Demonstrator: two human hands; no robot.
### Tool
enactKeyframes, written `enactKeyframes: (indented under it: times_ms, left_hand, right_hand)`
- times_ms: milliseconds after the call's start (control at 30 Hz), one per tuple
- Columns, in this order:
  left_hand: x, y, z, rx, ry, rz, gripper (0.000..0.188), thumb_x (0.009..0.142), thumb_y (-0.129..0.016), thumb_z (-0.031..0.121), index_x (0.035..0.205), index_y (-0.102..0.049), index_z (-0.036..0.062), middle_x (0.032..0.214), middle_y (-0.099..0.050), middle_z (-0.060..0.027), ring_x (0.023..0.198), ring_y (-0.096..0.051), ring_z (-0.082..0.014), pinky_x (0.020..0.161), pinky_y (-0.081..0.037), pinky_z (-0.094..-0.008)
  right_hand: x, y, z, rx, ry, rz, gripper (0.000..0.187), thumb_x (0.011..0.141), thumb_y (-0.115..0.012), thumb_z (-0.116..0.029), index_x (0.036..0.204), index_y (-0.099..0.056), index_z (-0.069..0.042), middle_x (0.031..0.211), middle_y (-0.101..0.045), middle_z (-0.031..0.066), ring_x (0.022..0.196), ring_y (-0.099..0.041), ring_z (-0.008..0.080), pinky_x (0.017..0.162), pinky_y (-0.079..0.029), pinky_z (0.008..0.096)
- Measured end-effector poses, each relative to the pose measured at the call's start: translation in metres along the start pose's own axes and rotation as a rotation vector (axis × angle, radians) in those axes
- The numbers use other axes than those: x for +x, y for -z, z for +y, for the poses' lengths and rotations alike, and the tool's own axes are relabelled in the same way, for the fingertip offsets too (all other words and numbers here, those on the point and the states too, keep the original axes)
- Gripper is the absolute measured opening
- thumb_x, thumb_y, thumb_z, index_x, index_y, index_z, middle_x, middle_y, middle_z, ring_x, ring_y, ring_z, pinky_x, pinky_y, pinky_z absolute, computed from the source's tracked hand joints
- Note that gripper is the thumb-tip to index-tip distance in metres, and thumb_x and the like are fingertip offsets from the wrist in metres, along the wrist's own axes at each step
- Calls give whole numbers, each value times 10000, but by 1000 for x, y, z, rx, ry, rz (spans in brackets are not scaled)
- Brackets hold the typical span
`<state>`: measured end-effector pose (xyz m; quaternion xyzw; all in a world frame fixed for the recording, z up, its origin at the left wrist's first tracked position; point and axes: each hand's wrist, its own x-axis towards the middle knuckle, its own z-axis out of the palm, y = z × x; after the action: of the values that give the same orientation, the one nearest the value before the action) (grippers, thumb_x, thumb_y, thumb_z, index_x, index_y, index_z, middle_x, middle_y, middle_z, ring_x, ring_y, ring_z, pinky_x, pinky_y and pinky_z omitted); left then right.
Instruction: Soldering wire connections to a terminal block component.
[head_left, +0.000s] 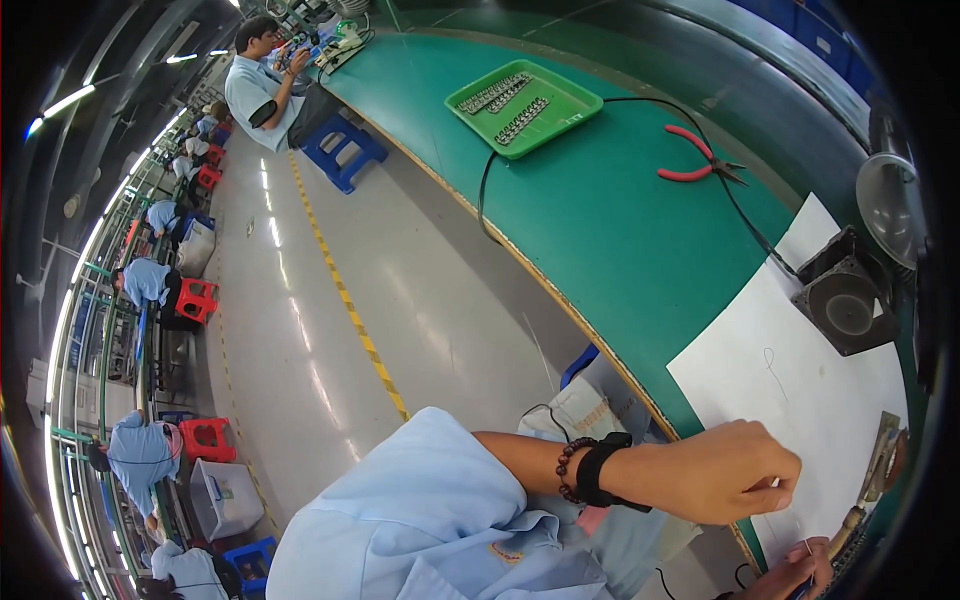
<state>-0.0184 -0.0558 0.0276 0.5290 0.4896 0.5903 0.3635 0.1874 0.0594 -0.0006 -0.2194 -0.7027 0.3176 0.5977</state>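
Observation:
My left hand [735,472] is closed in a fist above the white paper [690,370] at the table's near right edge. What its fingers hold, if anything, is hidden. A beaded bracelet [568,470] and a black band [597,468] circle that wrist. Lower right, partly cut off by the rim, my right hand [815,565] has its fingers pressed together. A thin pale strand shows at its fingertips, too fine to identify. Beyond the left fist, a fine looped line [770,360], perhaps wire, shows against the paper.
Red-handled pliers [690,160] lie on the green table [600,230]. A green tray [560,115] holds rows of small metal parts. A black fan-like box [845,300] stands on the paper near metal tools [880,460]. Another person [265,95] sits at the far end.

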Motion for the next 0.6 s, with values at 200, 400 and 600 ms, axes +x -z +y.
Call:
enactKeyframes:
  times_ms: [200, 400, 600]
  left_hand:
    - [-2, 12, 2, 15, 2, -4, 118, 885, -615, 123, 805, -592, 40, 573, -544, -115, 537, -541, -325, 508, -369, -423]
    - [-9, 26, -10, 167, -50, 67, 106, 886, -624, 127, 817, -597, 51, 614, -555, -120, 549, -552, -316, 521, -405, -405]
    - [-6, 25, -30, 40, 191, 53, 63, 882, -666, 57, 943, -660, 43, 751, -634, -53, 543, -521, -82, 468, -389, -233]
  right_hand:
    - [-3, -6, -3, -38, -24, -77, 283, 967, -620, -234, 798, -490, -48, 689, -541, 110, 620, -516, 213, 576, -438, 338]
    - [-6, 15, 1, -141, 6, -86, 287, 961, -631, -278, 846, -506, -48, 738, -589, 148, 647, -530, 222, 612, -456, 353]
    - [-21, 34, 21, -137, -176, 28, 180, 956, -612, -233, 879, -557, -79, 913, -578, 69, 783, -520, 166, 630, -416, 277]
